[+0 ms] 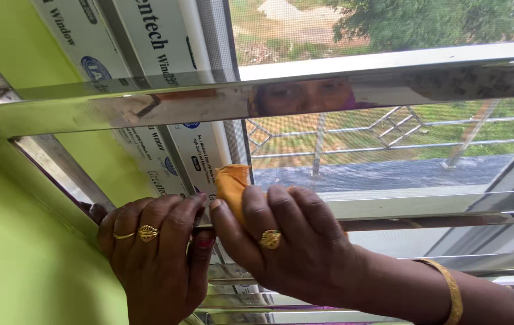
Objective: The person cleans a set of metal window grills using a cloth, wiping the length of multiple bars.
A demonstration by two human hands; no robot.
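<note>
You face a bright green wall (16, 253) at left. A white window frame (173, 54) carries printed protective film. Through the mesh: a metal balcony railing (389, 129), grass, and a leafy tree (425, 21).

Right hand (287, 241) presses orange cloth (232, 185) against steel bar (437, 218) of window grille; fingers closed over cloth; left hand (154, 253) grips same bar just beside it, hands touching; upper bar (148, 102) above the cloth; green wall (22, 253) left of bar; mesh screen (359, 150) behind bar.
</note>
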